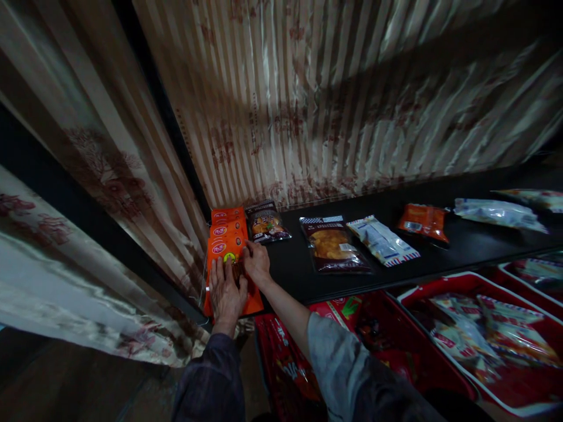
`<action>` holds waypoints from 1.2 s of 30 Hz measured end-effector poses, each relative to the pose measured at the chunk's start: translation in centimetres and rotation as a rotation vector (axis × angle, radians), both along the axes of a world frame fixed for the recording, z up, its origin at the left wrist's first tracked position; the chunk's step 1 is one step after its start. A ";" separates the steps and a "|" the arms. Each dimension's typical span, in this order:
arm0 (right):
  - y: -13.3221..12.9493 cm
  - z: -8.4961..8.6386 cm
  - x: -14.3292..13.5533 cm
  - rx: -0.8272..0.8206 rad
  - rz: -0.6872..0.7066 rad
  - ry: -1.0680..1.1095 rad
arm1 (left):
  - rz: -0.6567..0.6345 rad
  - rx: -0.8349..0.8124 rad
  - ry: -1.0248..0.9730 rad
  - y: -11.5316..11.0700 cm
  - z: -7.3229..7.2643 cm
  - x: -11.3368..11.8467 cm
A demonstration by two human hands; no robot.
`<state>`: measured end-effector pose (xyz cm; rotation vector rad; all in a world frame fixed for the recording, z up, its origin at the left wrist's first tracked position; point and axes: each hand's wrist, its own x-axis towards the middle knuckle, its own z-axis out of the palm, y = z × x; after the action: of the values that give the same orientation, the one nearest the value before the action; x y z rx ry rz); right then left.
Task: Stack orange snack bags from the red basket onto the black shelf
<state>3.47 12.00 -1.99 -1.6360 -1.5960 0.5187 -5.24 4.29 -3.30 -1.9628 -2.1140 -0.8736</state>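
Several orange snack packets [226, 228] lie overlapping in a row at the left end of the black shelf. My left hand [226, 293] rests flat on the front packet with its fingers spread. Against the right edge of the same packets, my right hand [256, 262] has its fingers bent and drawn together; what they grip, if anything, is hidden. Just behind and right of it lies a dark snack bag [267, 221].
Farther right on the black shelf [290, 258] lie a brown bag [332, 243], a white-blue bag [383, 239], an orange bag [424, 223] and a silvery bag [499, 215]. Red baskets [466, 384] with snacks stand below. Curtains [285, 117] hang behind and left.
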 end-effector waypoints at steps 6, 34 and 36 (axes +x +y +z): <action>0.5 0.4 0.6 -0.069 0.020 0.139 | 0.006 0.017 -0.002 0.1 0.1 0.2; 12.4 4.2 0.8 0.067 0.230 -0.379 | 0.051 0.039 0.075 0.7 -0.5 0.9; 13.0 4.5 0.8 0.070 0.237 -0.387 | 0.062 0.038 0.084 0.7 -0.5 1.0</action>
<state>4.25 25.02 2.55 -1.5696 -2.0845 0.2694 -4.29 5.02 -3.82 -1.8704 -2.0845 -0.8000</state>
